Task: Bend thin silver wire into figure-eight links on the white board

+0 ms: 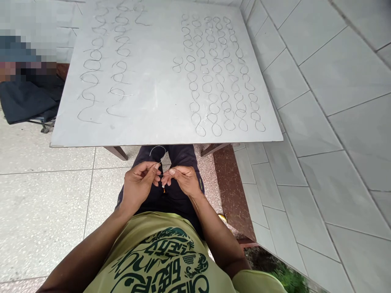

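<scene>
Over my lap, just in front of the table edge, both hands work on one thin wire (165, 154). My left hand (142, 181) pinches it between thumb and forefinger, and its free part curves upward in an open loop. My right hand (183, 179) pinches the same wire close by, fingertips a short gap from the left ones. On the table (155, 118) lie rows of wire figure-eights (216, 124) at the right. Looser S-shaped wire pieces (88, 97) lie in columns at the left.
A tiled wall (324, 134) runs along the table's right side. Table legs (116, 153) stand below the near edge. At far left a person in dark clothing (30, 97) sits beside the table. Green plants (284, 270) show at lower right.
</scene>
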Tool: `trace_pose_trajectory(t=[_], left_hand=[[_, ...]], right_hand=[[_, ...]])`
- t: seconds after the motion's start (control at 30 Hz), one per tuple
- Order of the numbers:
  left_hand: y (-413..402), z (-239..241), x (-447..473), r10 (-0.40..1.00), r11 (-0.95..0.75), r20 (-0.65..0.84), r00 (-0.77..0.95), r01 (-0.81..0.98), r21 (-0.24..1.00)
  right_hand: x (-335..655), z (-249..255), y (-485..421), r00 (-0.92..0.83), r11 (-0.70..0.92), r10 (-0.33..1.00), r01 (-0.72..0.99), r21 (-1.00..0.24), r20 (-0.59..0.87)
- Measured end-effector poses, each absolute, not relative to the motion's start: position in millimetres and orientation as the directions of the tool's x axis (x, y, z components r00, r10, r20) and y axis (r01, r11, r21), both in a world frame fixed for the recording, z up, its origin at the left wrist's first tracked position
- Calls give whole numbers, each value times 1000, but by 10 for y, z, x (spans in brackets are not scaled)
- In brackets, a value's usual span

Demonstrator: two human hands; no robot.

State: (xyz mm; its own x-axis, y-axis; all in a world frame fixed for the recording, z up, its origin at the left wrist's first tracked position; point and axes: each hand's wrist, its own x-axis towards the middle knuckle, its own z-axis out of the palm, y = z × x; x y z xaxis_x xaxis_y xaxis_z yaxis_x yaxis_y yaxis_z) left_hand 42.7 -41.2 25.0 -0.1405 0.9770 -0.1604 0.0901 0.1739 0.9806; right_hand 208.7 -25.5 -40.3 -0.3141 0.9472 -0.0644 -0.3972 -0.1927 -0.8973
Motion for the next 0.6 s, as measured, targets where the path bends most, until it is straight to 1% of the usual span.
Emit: trace_pose_trajectory(t=[0.1,0.2,0.3,0.37,0.43,0.53,0.6], left_hand=[[-441,228,415,984,72,-38,-172,201,977],[-453,188,390,980,-26,90,-179,335,942],[-450,170,380,974,-69,153,-164,429,901],[-439,173,389,973,-56,144,-181,418,907],[-420,180,404,975,0,76,-207,341,940],[-386,177,417,971,106,-55,-231,214,971],[-370,154,414,965,124,-66,-254,219,968]], right_hand=[[2091,-393,-228,-283,-195,955,-366,-910,-91],[2069,-371,-217,-247,-227,960,-408,-884,-132],[2026,-354,-219,-222,-315,946,-469,-825,-235],[1996,-351,-224,-230,-397,918,-509,-764,-324],[1975,-351,-229,-246,-452,892,-527,-720,-380],[1959,-346,-232,-252,-463,886,-506,-728,-389],[1951,-330,-233,-249,-453,891,-480,-751,-379]])
